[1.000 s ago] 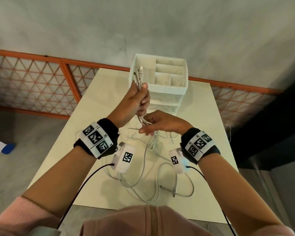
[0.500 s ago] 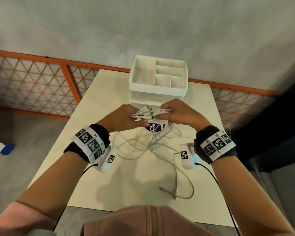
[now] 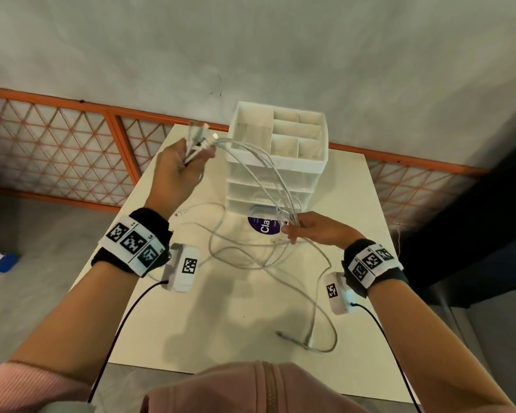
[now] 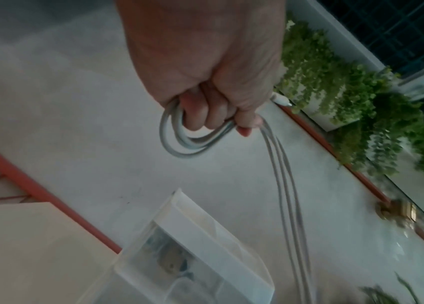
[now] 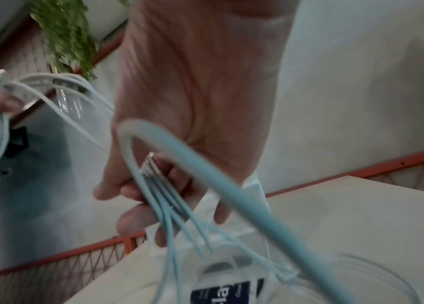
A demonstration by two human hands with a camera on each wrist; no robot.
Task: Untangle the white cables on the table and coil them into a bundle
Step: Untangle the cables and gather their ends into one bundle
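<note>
Several white cables (image 3: 262,162) arc between my two hands above the cream table (image 3: 227,317). My left hand (image 3: 188,159) is raised at the left and grips the plug ends in a fist; a small loop of cable (image 4: 179,139) curls round its fingers. My right hand (image 3: 292,231) is lower, near the table, with the strands (image 5: 161,197) running between its curled fingers. The rest of the cable (image 3: 280,263) lies in loose tangled loops on the table, trailing toward the front right (image 3: 319,344).
A white drawer organiser (image 3: 280,150) with open top compartments stands at the table's far end, behind the cables. A small container with a purple label (image 3: 264,225) sits at its foot. An orange lattice railing (image 3: 72,144) runs behind the table.
My hands, together over the table half a second ago, have parted: the left rose up and left with the plug ends, the right slid down along the strands, stretching them into an arc.
</note>
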